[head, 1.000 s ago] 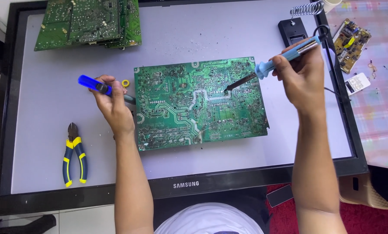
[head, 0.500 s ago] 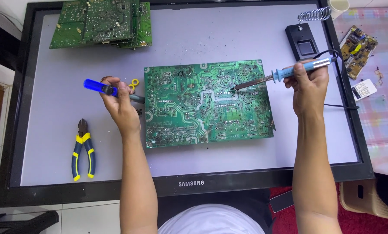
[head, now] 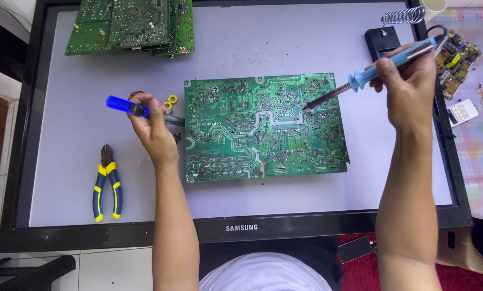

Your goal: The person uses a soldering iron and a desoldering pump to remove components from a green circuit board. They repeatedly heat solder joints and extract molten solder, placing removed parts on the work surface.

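Large green rectangular circuit board lies flat on a screen panel — between both hands. Right hand, fingers clamped on blue-handled soldering iron, tip touching board. Left hand grips blue-handled tool at board's left edge.

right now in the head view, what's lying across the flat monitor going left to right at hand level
Blue and yellow cutters → blue-handled tool in the left hand → green circuit board → soldering iron in the right hand → small yellowish board off the monitor's right edge.
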